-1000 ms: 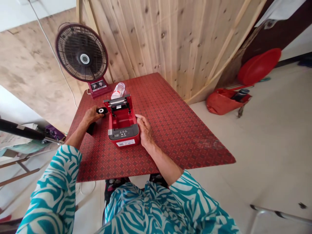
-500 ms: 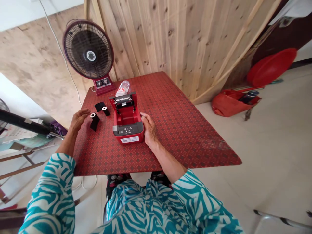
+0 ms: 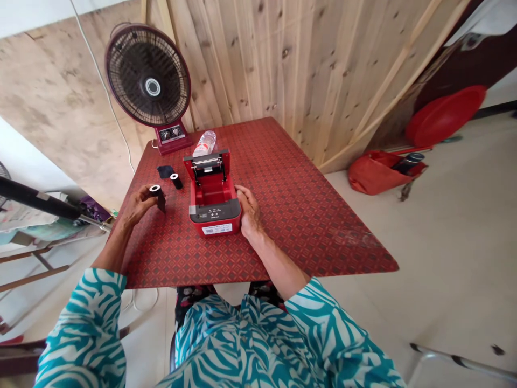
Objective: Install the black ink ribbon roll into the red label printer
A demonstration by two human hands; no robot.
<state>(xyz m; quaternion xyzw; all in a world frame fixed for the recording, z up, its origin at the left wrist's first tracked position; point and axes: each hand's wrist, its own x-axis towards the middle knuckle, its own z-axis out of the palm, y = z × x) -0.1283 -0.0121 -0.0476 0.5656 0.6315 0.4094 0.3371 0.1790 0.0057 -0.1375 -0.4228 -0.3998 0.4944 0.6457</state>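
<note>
Looking at a small black roll [image 3: 155,190] left of centre in the frame, pinched between thumb and fingers of the left hand [image 3: 139,206]. Can't tell whether lifted off the red table [image 3: 291,199] or standing on it. Should be light and fairly firm while tightly wound, maybe a bit slick outside. Best to grab around the wound body, not by the loose tail [image 3: 162,202], likely floppy and easy to crease. Right hand [image 3: 250,213] mid-frame, laid along the right side of the red machine [image 3: 216,213]; can't tell how hard.

Compared with half a second ago: no more gap between left hand and roll, tail now turned more to the right. Right hand still against the machine, second black roll [image 3: 176,181] still just up and right.
</note>
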